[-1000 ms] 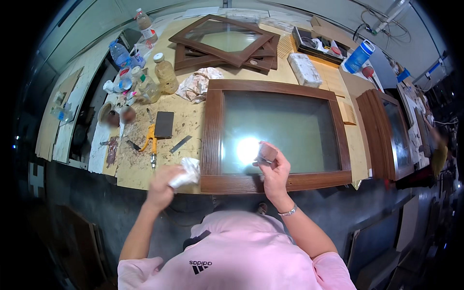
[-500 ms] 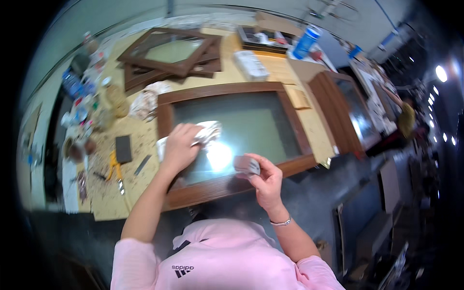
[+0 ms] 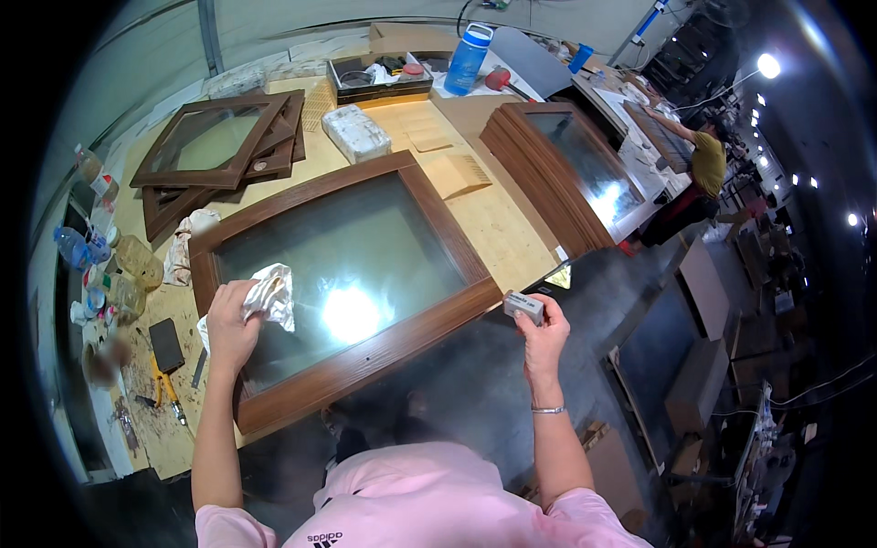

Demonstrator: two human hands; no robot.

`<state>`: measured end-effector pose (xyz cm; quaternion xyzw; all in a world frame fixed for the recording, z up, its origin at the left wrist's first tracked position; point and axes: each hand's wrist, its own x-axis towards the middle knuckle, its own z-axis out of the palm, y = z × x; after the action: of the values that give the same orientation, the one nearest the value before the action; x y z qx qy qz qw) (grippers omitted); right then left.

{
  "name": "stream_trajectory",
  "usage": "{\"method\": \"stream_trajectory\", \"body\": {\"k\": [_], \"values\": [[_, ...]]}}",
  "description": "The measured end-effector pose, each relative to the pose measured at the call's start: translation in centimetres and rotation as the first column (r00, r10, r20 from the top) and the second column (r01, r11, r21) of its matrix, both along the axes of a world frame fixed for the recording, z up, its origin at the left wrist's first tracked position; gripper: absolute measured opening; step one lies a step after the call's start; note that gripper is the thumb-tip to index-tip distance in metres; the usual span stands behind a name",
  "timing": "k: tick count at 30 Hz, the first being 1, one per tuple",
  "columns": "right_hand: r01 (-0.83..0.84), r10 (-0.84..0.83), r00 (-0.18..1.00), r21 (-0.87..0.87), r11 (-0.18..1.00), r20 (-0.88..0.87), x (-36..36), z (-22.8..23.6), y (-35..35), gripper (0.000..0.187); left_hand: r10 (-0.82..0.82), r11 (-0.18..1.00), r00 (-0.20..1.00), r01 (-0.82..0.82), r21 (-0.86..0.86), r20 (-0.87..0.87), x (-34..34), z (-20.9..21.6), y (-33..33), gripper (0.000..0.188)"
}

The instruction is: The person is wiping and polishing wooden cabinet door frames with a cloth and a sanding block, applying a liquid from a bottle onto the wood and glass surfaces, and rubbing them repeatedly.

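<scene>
A brown wooden framed glass panel (image 3: 365,356) lies flat on the workbench in front of me, with a bright light reflected in its glass. My left hand (image 3: 230,320) is closed on a crumpled white cloth (image 3: 272,297) at the panel's left side, the cloth over the glass and frame edge. My right hand (image 3: 545,329) is raised past the panel's near right corner, apart from the wood. Between its thumb and fingers sits a small grey block (image 3: 523,308), perhaps a sanding block.
Smaller brown frames (image 3: 206,146) are piled at the back left, and a stack of framed panels (image 3: 548,173) stands right. A white wrapped block (image 3: 356,133), blue bottle (image 3: 469,59) and open box (image 3: 379,82) lie behind. Bottles (image 3: 137,260) and yellow-handled pliers (image 3: 167,388) are left. Another person (image 3: 705,164) works far right.
The view has turned, so the bench appears shifted left. My right hand with the grey block has moved off the panel's near edge to the right. My left hand still grips the cloth.
</scene>
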<state>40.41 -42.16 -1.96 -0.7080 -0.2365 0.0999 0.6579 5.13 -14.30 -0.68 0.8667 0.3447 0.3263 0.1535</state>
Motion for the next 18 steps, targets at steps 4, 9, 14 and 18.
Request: {"method": "stream_trajectory", "body": {"k": [4, 9, 14, 18], "values": [[0.046, -0.036, 0.981, -0.048, 0.998, 0.192, 1.3, -1.3, 0.9, 0.024, 0.017, 1.0, 0.999, -0.017, 0.017, -0.03, 0.1, 0.2, -0.4, 0.036], [0.107, -0.072, 0.942, -0.091, 0.99, 0.328, -1.7, -0.3, 1.8, 0.021, -0.006, 1.0, 1.0, 0.007, 0.029, -0.021, -0.1, -0.4, 0.1, 0.035], [-0.167, 0.194, 0.934, -0.115, 0.979, 0.301, -14.6, -0.2, 2.4, 0.023, -0.051, 0.997, 0.999, 0.05, 0.061, 0.009, -0.6, -0.9, 0.2, 0.036], [0.001, 0.009, 0.946, -0.028, 1.0, 0.325, -14.3, 0.5, 3.3, 0.018, -0.075, 0.995, 0.997, 0.074, 0.073, 0.022, -0.3, -1.0, 0.0, 0.033]]}}
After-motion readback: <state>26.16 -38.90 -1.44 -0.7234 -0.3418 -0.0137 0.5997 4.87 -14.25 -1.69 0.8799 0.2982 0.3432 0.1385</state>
